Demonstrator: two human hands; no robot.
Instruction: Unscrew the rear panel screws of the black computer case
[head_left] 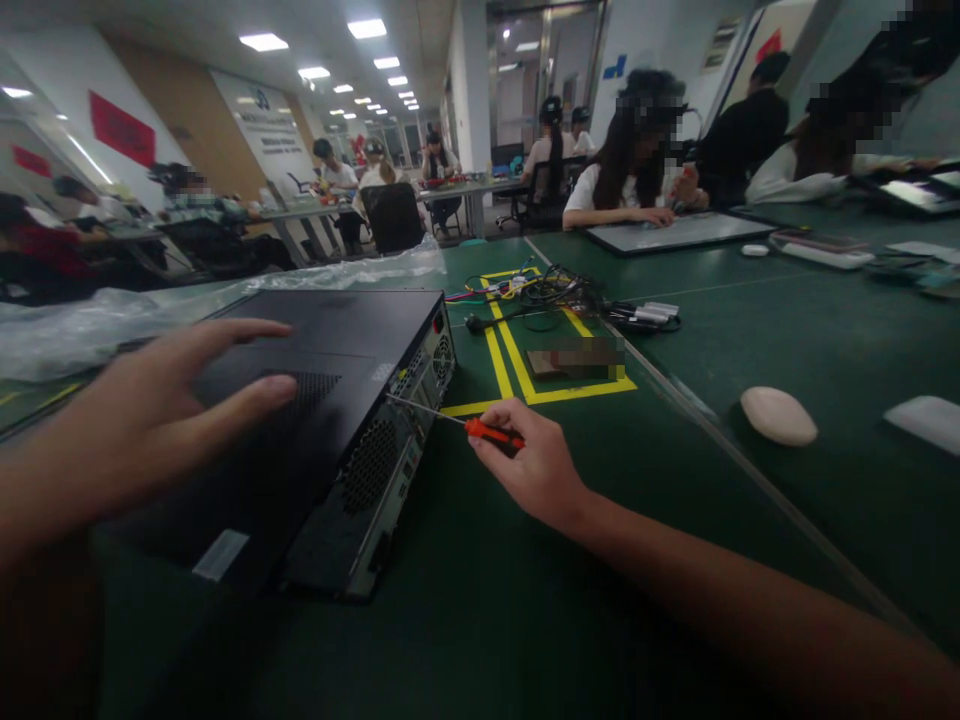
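A black desktop computer case [315, 330] lies on its side on the green table, its rear panel with vents and ports facing right. In my right hand [536, 460] is a screwdriver [491, 432] with an orange and black handle, fingers closed round it. Its thin shaft points left, and the tip meets the upper edge of the rear panel. Over the left part of the case is my left hand [180, 390], thumb and forefinger spread apart and nothing between them. Whether it touches the case I cannot tell.
Clear plastic wrap [150, 300] lies behind the case. Bundled black cables [559, 290] and a brown flat object [574, 360] sit by yellow tape [506, 365]. A pale mouse [778, 416] is at right. Across the table a person [630, 180] works at a flat panel [675, 232].
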